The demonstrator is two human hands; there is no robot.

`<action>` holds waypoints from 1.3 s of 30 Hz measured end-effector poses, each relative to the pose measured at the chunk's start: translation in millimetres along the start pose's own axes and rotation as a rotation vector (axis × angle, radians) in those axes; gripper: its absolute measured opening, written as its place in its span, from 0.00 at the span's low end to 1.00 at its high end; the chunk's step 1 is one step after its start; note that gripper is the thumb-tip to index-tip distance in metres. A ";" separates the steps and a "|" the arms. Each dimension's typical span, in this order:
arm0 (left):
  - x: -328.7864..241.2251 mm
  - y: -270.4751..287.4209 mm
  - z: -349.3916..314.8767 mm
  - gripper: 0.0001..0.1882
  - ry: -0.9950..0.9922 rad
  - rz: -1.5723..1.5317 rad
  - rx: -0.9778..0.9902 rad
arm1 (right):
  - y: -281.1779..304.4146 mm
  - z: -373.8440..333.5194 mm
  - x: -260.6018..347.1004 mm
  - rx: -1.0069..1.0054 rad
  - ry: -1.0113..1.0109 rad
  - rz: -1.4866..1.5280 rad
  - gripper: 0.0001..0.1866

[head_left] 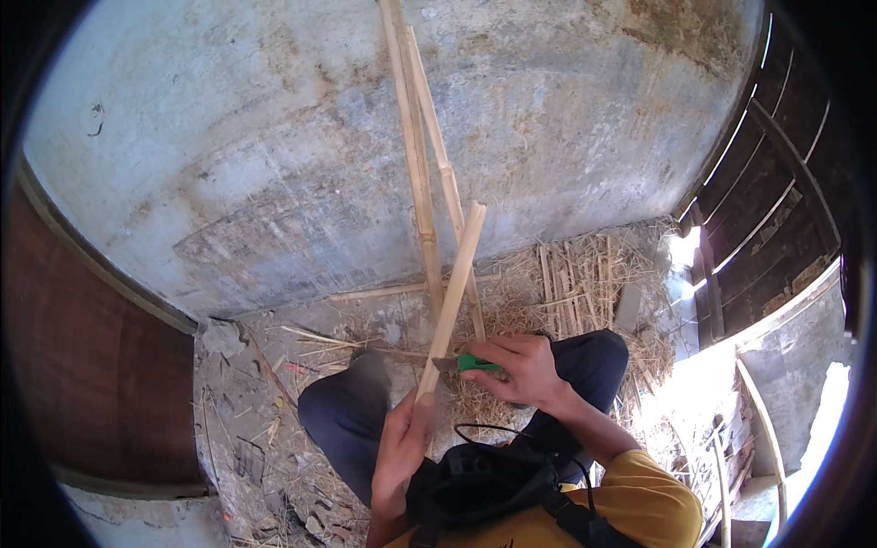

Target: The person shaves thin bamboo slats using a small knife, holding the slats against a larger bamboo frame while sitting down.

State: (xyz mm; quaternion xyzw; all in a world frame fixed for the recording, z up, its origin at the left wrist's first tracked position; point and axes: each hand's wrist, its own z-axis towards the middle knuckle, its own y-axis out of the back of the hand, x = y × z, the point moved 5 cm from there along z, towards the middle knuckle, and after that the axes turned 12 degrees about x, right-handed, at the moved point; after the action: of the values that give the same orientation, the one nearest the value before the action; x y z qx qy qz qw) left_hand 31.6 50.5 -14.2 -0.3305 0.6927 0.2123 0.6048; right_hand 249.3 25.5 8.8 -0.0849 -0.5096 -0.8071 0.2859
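A pale wooden strip [459, 279] rises from the left hand [406, 432], whose closed fingers hide its lower end; the right hand [524, 367] grips a green knife [479, 363], blade edge unclear.

Sunlight glare [676, 402] at right, fisheye distortion

Rough shed, stained wall [301, 164], gappy slats [749, 203], straw-littered floor [265, 333]
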 end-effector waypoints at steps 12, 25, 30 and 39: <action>9.5 2.3 -4.9 0.22 0.142 -0.198 0.039 | 11.3 3.3 3.3 -0.055 -0.026 -0.069 0.18; 44.8 1.5 -35.0 0.19 0.318 -0.291 0.155 | 69.8 32.0 -83.1 -0.347 -0.357 -0.038 0.16; 49.2 5.5 -31.6 0.19 0.303 -0.234 0.092 | 67.4 23.2 -90.7 -0.295 -0.488 0.161 0.15; 33.6 1.5 -11.9 0.19 0.172 -0.108 0.109 | 4.1 20.8 -56.7 -0.204 -0.414 0.900 0.17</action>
State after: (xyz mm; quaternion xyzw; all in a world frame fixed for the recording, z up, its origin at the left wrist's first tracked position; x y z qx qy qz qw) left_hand 20.6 36.6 -45.1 -0.3511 0.7338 0.1122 0.5707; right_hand 294.9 63.6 -2.6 -0.4819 -0.3870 -0.6159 0.4886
